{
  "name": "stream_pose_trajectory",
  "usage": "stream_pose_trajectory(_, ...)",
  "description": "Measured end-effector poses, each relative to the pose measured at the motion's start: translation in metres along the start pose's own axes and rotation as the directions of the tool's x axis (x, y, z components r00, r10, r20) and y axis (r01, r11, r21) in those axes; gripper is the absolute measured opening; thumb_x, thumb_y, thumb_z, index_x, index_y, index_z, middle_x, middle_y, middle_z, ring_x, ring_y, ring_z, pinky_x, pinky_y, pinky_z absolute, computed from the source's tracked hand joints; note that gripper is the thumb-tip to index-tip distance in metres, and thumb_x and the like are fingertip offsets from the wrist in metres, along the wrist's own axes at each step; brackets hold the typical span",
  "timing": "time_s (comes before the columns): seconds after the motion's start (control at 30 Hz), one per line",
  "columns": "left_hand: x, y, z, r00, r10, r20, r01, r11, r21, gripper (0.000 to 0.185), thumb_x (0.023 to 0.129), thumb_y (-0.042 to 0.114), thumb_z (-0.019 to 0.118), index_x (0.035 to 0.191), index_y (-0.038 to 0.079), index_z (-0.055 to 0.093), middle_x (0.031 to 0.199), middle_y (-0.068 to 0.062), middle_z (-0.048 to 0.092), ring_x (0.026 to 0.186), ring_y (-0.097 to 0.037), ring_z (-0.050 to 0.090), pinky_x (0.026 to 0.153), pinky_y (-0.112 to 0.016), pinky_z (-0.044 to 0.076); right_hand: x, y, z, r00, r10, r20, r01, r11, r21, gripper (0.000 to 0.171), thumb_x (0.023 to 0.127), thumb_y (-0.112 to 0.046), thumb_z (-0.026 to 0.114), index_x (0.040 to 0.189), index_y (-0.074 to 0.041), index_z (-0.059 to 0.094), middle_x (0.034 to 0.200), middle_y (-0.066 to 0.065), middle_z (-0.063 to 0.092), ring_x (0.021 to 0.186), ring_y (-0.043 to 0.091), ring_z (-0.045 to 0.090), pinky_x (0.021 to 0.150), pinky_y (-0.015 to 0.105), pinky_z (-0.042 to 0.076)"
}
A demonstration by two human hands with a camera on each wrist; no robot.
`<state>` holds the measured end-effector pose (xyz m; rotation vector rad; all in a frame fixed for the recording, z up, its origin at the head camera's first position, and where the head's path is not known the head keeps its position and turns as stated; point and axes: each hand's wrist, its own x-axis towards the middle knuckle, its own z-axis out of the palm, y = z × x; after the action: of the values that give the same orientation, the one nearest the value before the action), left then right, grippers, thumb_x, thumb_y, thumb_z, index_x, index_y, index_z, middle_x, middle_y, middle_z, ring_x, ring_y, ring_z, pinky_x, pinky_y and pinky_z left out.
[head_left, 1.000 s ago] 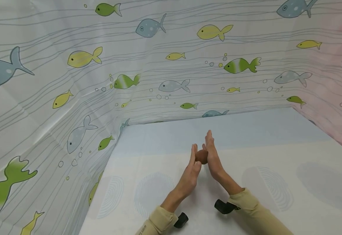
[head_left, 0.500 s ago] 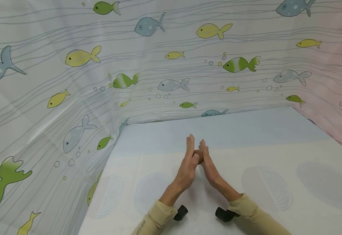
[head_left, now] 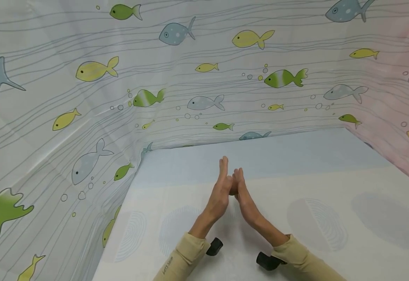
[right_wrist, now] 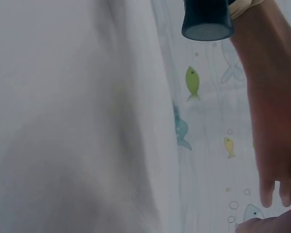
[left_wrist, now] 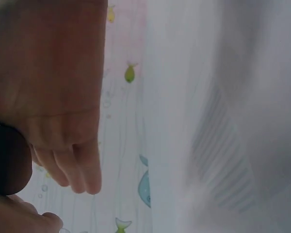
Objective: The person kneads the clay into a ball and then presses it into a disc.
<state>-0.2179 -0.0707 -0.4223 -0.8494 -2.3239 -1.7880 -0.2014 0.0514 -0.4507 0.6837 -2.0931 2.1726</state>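
We note both hands held upright above the table (head_left: 330,187), palms facing, with a small brown lump between them. The left hand (head_left: 219,195) and the right hand (head_left: 243,199) are flat, fingers straight, pressed together from either side on the brown lump (head_left: 233,190) (it looks like a ball of clay or dough; we cannot tell which).

Against the frames of a second and half a second ago, the change is plain. The right hand, whose fingertips then stood farther forward than the left's, has drawn back, and the left now reaches farther. The palms have also closed in, so that far less of the lump shows from the head view. We judge this to be one stroke of rolling the lump between the palms, with the rounding under way.

The left wrist view confirms the lump (left_wrist: 8,160) as a dark rounded mass lodged against the opposite palm. The right wrist view shows little of it.

The fish-printed curtain (head_left: 85,97) surrounds the table on three sides.
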Motion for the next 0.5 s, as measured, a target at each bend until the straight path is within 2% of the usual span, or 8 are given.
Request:
stream_pose_trajectory(0.1,0.000,-0.003,-0.001,1.000,-0.017,0.006,0.017,1.000,-0.009,0.067,0.106,0.048,0.019,0.159,0.015,-0.004,0.164,0.008,-0.010,0.150,-0.009,-0.012,0.121,-0.049,-0.002,0.001,-0.005,0.001,0.999,-0.032,-0.005,0.032,0.999,-0.007,0.055,0.109,-0.038,0.007,0.159,-0.022,-0.012,0.165,0.015,-0.007,0.151,0.038,-0.001,0.113,0.068,0.012)
stream_pose_trajectory(0.23,-0.001,-0.007,-0.002,0.999,-0.032,0.017,0.033,0.999,-0.005,0.066,0.107,0.047,0.016,0.159,0.013,-0.005,0.165,0.008,-0.009,0.150,-0.009,-0.013,0.121,-0.050,-0.003,0.003,-0.012,0.002,0.999,-0.050,-0.018,0.050,0.999,-0.013,0.056,0.109,-0.038,0.007,0.159,-0.019,-0.012,0.165,0.015,-0.009,0.152,0.038,-0.001,0.113,0.068,0.012)
stream_pose_trajectory(0.5,-0.004,-0.011,-0.002,0.996,-0.080,0.033,0.080,0.997,-0.002,0.067,0.106,0.048,0.016,0.159,0.012,-0.005,0.165,0.008,-0.009,0.150,-0.008,-0.012,0.121,-0.048,-0.002,0.007,-0.018,0.000,0.999,-0.030,-0.029,0.029,0.999,-0.035,0.058,0.109,-0.038,0.008,0.159,-0.016,-0.011,0.166,0.011,-0.011,0.152,0.035,-0.001,0.115,0.066,0.008)
